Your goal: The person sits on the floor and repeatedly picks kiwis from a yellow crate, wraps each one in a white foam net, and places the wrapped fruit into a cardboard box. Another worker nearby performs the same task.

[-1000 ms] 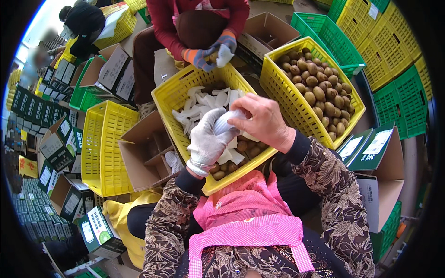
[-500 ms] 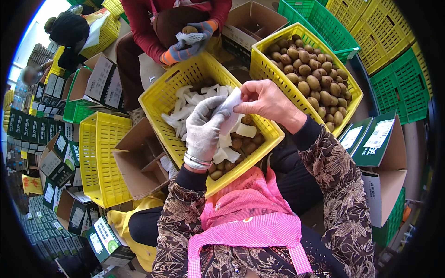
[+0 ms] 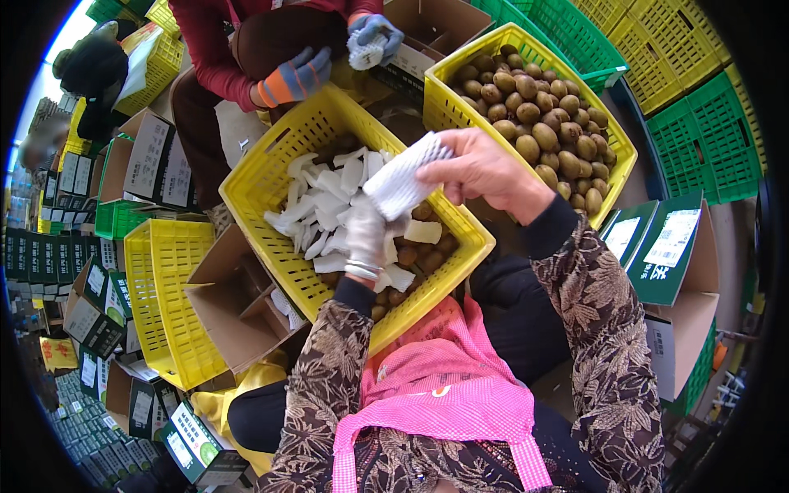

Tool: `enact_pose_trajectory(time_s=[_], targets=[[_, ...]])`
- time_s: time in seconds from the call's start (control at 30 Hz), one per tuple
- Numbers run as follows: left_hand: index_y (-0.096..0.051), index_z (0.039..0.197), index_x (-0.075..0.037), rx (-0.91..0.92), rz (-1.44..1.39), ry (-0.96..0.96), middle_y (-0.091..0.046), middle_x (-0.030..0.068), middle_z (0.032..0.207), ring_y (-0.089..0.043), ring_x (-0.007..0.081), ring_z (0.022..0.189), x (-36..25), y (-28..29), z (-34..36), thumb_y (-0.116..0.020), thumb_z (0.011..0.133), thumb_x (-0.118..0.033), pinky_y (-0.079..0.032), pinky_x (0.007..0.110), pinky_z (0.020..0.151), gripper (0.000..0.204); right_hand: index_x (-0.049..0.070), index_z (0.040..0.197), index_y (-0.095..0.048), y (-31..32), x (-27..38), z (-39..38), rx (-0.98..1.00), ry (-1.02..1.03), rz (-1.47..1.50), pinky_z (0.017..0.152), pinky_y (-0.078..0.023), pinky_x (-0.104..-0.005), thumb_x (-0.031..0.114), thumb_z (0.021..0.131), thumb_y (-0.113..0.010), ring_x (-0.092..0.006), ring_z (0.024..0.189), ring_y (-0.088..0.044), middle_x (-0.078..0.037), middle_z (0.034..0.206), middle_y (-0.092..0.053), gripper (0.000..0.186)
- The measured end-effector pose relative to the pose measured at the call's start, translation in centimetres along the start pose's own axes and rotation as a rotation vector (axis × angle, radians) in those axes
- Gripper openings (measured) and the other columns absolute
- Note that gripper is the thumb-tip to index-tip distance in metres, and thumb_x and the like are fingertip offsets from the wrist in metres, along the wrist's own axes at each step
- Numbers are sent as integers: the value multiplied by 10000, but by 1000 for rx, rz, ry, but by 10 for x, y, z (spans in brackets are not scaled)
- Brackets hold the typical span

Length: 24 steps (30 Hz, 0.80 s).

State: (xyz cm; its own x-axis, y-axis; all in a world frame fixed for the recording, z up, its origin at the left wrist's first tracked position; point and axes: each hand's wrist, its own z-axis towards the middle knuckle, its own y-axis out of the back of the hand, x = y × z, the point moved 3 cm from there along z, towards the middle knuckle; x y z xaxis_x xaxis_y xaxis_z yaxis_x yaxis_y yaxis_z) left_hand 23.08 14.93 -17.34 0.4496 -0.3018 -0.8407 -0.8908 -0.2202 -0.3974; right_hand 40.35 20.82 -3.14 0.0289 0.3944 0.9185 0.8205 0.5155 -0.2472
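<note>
My bare right hand [image 3: 491, 171] grips a white foam net sleeve [image 3: 401, 177], held tilted above the near yellow crate [image 3: 440, 297]. My left hand [image 3: 365, 240], in a whitish glove, is down in that crate just below the sleeve. Motion smears its fingers, so whether it holds anything is unclear. Loose foam sleeves [image 3: 316, 207] heap up in the crate's left and middle part. Brown kiwifruit [image 3: 444, 246] show under and beside them, at the right and near end.
A second yellow crate [image 3: 626, 177] full of kiwifruit stands at the far right. Opposite me, a co-worker's gloved hand [image 3: 374, 41] holds a white foam sleeve; the other gloved hand [image 3: 297, 78] is spread. Divided cardboard boxes [image 3: 222, 304] and yellow crates [image 3: 164, 304] stand left.
My left hand has left the foam sleeve and dropped into the crate. My right hand keeps the sleeve, now tipped leftward. The co-worker's hands have moved apart.
</note>
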Motion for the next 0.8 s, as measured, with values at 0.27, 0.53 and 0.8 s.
enact_pose_trajectory(time_s=[0.27, 0.53, 0.8], targets=[[-701, 930, -44, 134, 1712, 235, -700, 168, 947, -684, 318, 889, 165, 55, 6, -642, 809, -309, -541, 471, 742, 298, -33, 1033, -585, -6, 17, -8, -32, 44, 62, 353, -324, -149, 28, 832, -619, -91, 511, -614, -100, 844, -660, 213], [-704, 1019, -55, 419, 1854, 162, -696, 157, 1013, -682, 323, 911, 180, 49, 1, -575, 861, -140, -541, 496, 688, 221, -34, 975, -606, -12, 3, -5, -38, 31, 45, 377, -373, -153, 7, 833, -621, -94, 509, -612, -117, 798, -683, 149], [-686, 965, -24, 51, 884, 62, -680, 101, 806, -647, 217, 720, 38, 45, -31, -760, 721, -431, -511, 315, 704, 480, -14, 1227, -544, -31, -5, 1, -1, 71, -263, 525, -509, -203, 64, 861, -623, -147, 718, -677, -98, 1002, -683, 382]])
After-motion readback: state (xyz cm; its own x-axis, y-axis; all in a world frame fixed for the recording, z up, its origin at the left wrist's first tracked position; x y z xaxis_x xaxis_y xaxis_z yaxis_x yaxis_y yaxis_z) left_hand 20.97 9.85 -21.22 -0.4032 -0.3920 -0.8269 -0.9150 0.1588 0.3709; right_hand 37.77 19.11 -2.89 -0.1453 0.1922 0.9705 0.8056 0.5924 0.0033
